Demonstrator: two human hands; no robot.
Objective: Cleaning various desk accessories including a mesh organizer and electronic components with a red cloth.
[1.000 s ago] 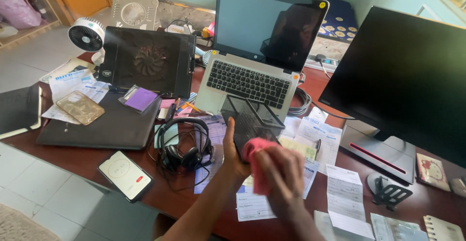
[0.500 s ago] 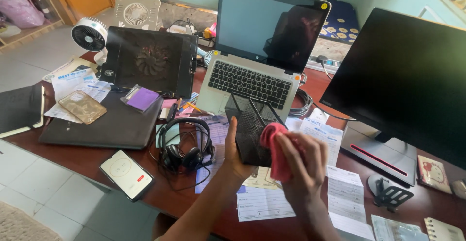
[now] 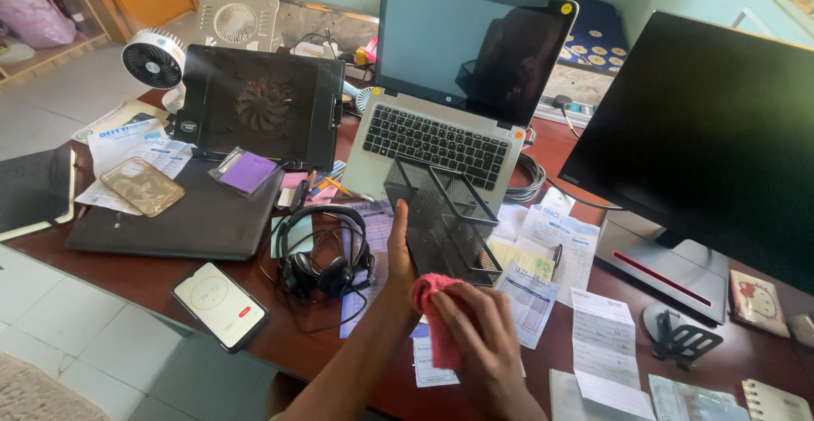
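Left hand [image 3: 398,256] thumb up, fingers wrapped on the near side of the black mesh organizer [image 3: 445,217], centre frame, tilted just in front of the laptop [image 3: 441,141]. Right hand [image 3: 479,340] fingers bunched around a pink cloth [image 3: 437,319], pressed at the organizer's lower edge, probably touching; contact is partly hidden. Headphones [image 3: 322,256] left of it, loose receipts [image 3: 543,260] underneath. Risk: the one-handed grip slips under wiping pressure, the organizer drops onto the keyboard, or the cloth snags the mesh.

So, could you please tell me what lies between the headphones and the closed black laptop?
In the head view, only a light card beside the headphones, partly under the closed black laptop.
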